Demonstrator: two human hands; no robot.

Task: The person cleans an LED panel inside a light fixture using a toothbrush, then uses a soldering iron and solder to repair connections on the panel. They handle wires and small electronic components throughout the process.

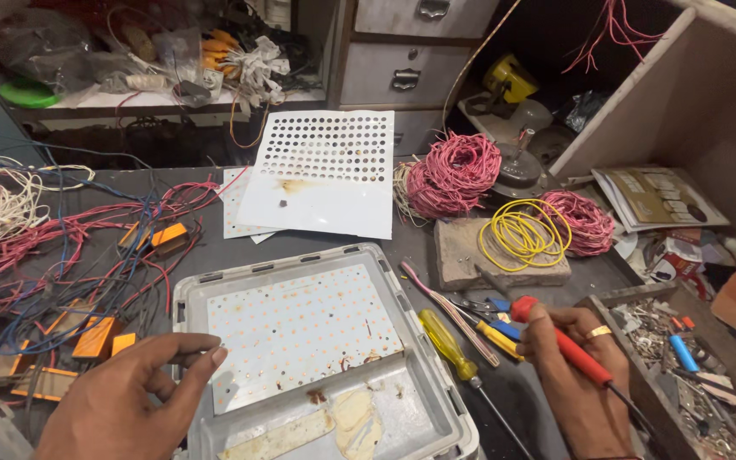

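Observation:
My left hand (125, 396) rests on the left rim of a grey metal lamp housing (436, 400), with nothing in its fingers. Inside the housing lies a white board (296, 328) dotted with many small yellow chips. My right hand (577, 375), with a ring on one finger, grips a red-handled soldering iron (568, 345) to the right of the housing, its tip pointing up and left. A yellow-handled screwdriver (446, 343) and pliers with blue and yellow grips (491, 328) lie between the housing and that hand.
A white perforated plate (321, 170) lies behind the housing. Coils of pink wire (453, 175) and yellow wire (521, 234) sit at the back right. Tangled wires and orange blocks (95, 336) fill the left. A wooden tray of small parts (683, 358) stands at right.

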